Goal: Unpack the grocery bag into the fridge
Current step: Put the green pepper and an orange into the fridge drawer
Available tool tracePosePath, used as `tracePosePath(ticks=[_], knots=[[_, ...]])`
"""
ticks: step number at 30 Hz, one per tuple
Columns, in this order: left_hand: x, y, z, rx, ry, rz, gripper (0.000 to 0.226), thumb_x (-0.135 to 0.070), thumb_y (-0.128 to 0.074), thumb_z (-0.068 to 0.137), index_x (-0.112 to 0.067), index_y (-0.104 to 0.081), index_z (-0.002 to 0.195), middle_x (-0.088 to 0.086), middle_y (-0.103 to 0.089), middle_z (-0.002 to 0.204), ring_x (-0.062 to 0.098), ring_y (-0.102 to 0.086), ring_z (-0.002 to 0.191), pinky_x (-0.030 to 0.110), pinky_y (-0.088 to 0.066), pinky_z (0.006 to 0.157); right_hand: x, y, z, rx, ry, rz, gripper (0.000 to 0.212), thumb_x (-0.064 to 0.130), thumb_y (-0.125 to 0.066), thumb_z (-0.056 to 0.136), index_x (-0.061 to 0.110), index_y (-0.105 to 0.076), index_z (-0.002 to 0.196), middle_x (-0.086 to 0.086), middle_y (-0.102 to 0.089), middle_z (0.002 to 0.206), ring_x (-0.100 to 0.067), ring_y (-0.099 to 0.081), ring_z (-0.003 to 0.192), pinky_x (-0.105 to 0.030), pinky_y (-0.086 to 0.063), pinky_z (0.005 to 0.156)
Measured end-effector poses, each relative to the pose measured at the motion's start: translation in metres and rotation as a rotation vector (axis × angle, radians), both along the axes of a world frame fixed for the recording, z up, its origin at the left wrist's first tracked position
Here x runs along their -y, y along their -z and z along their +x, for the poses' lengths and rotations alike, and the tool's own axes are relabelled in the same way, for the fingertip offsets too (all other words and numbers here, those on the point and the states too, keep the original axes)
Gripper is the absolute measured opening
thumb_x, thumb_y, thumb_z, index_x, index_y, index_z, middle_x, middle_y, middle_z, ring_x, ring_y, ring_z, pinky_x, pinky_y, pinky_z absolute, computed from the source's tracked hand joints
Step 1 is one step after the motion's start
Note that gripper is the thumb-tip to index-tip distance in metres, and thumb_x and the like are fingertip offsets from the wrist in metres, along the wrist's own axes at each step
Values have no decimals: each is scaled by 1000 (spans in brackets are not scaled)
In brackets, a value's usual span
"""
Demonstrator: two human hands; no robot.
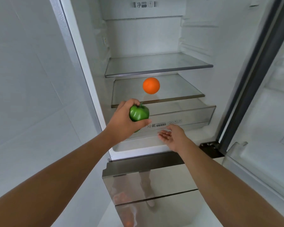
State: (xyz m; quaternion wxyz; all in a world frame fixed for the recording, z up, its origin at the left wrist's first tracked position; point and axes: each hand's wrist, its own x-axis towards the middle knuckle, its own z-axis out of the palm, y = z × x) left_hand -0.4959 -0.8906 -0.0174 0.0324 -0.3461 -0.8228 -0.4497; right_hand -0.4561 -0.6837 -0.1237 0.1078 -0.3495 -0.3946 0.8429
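Open fridge (143,36), smooth white plastic interior, door (269,112) swung right; flat glass upper shelf (154,64) and lower shelf (179,90); translucent drawer (187,117) beneath, contents indiscernible; left hand (121,123), fingers curled round a glossy, lobed green pepper (138,113), before the lower shelf's front left corner; right hand (172,136), fingers relaxed, palm up, before the drawer front; round matte orange (151,85) at mid lower shelf.

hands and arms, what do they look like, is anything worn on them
Two bare hands, the left hand and the right hand, on bare forearms. No sleeves, gloves, watch or rings show in the frame.
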Motion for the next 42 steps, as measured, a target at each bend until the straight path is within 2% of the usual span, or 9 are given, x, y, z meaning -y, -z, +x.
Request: tracePosePath(ticks=[9,15,18,21,23,25,31,35,42], knots=[[11,-19,-1,22,63,-61,56,-49,-84,67,-37,-48,109,-1,-48,116,17,-56,100,37,-54,86,24,-1,67,-12,36,-8,12,3,-48,98,-1,-53,109,-28,-59,107,-39,-65,95,-46,-59,83],[5,-13,-8,33,76,-140,57,-53,-79,72,-34,-47,114,2,-47,117,11,-53,92,27,-47,75,32,-10,106,135,-111,149,25,13,-55,100,4,-52,123,-29,-67,109,-41,-70,97,-50,-58,90],[-2,-8,-14,61,72,-184,53,-56,-73,77,-34,-45,116,2,-43,116,14,-52,90,25,-45,72,31,-25,118,370,-259,533,24,24,-55,100,8,-48,117,-23,-71,96,-34,-74,80,-42,-63,71],[-11,-1,-24,100,57,-289,47,-55,-65,85,-33,-43,120,3,-37,120,23,-51,98,31,-49,78,27,-48,120,594,-402,1194,26,29,-52,95,4,-59,96,-14,-73,77,-21,-71,58,-40,-64,66],[-18,3,-31,115,57,-383,43,-51,-62,88,-31,-44,123,5,-35,125,26,-50,101,34,-50,83,29,-70,117,564,-380,1524,30,36,-49,93,10,-65,93,-11,-72,78,-18,-68,63,-41,-62,71],[-24,6,-40,120,63,-509,45,-49,-60,90,-29,-44,126,7,-33,126,29,-52,102,36,-52,85,32,-93,111,476,-312,1690,28,41,-47,96,19,-64,92,-2,-67,78,-15,-64,70,-36,-58,72],[-35,20,-62,8,96,-921,57,-61,-63,81,-30,-49,127,6,-48,120,25,-59,95,38,-54,83,12,-112,73,275,-223,1809,21,44,-44,99,29,-59,97,8,-61,70,-15,-59,61,-36,-57,65],[-41,31,-65,-19,118,-1090,43,-48,-64,88,-25,-57,125,0,-55,126,21,-56,105,35,-48,89,-8,-104,49,251,-278,1827,21,41,-47,98,27,-62,99,7,-64,72,-14,-59,61,-37,-57,66],[-46,30,-64,-27,84,-975,53,-47,-62,91,-27,-49,138,3,-48,140,25,-47,126,38,-39,103,-25,-99,6,161,-445,1824,31,42,-53,96,23,-60,119,0,-64,103,-22,-61,94,-40,-53,82]])
